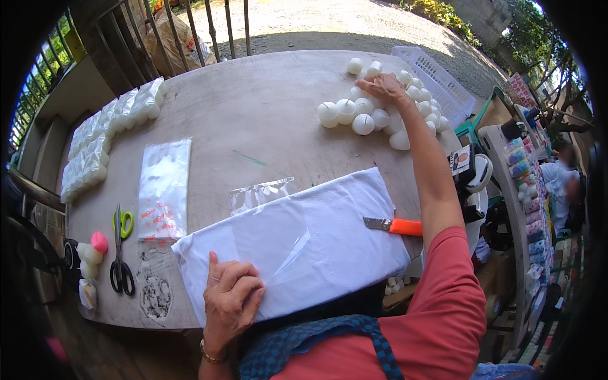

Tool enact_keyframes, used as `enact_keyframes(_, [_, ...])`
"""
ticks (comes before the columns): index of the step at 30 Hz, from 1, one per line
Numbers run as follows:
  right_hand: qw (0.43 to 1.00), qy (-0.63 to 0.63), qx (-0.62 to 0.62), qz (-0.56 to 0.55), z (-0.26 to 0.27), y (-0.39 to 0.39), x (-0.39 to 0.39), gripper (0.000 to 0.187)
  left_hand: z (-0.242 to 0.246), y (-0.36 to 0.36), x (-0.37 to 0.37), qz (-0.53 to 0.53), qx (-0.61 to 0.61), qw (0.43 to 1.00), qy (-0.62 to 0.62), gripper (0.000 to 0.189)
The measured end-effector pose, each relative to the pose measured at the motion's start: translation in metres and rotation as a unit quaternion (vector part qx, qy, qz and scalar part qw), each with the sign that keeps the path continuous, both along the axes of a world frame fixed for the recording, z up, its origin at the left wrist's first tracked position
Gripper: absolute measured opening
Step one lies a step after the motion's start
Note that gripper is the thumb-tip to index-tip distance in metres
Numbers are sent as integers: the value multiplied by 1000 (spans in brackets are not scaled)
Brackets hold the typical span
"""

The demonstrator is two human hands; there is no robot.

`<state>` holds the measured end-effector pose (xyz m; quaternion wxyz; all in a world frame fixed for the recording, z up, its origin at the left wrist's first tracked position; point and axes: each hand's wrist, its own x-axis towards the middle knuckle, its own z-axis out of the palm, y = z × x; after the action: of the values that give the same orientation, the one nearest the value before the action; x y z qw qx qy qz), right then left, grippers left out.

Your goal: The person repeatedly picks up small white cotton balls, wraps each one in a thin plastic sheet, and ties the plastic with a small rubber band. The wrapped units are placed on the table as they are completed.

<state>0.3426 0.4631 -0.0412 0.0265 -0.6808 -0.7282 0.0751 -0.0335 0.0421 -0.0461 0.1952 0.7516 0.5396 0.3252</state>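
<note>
My left hand (235, 292) rests on a folded white cloth (342, 213) at the table's near edge, its fingertips at a clear plastic sheet or bag (280, 247) lying on the cloth. My right hand (384, 88) reaches into a cluster of white votive candles (363, 124) at the far right; whether its fingers hold one is hidden. An orange-handled knife (403, 227) lies on the cloth's right side. Beyond the cloth's far edge lies another clear plastic piece (261, 194). A stack of clear plastic bags (164, 190) lies to the left.
Scissors with black handles (122, 275) and green-handled scissors (125, 224) lie at left, near small candles (90, 259) and a pink one (99, 242). Wrapped candle packs (114, 118) line the table's left edge. A white plastic basket (437, 80) stands behind the candles. A person (560, 185) is at far right.
</note>
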Motion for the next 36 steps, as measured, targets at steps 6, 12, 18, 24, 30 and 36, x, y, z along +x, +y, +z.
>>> enact_keyframes(6, [995,60,-46,59,46,-39,-26,69,-3,-5,1,11,-10,1000,-3,11])
enact_keyframes(12, [991,86,104,-18,22,44,3,66,-2,-6,-1,7,-29,999,15,14])
enact_keyframes(18, [996,26,41,75,-19,103,11,54,0,-5,4,25,-52,998,7,15])
enact_keyframes(24, [994,39,25,98,-3,48,-71,39,1,-12,6,45,-34,998,11,12])
enact_keyframes(30, [965,157,184,105,46,-34,-44,43,-3,-4,4,-9,22,999,33,15])
enact_keyframes(36, [966,38,243,82,53,-174,-35,42,-14,-14,2,-11,85,996,37,14])
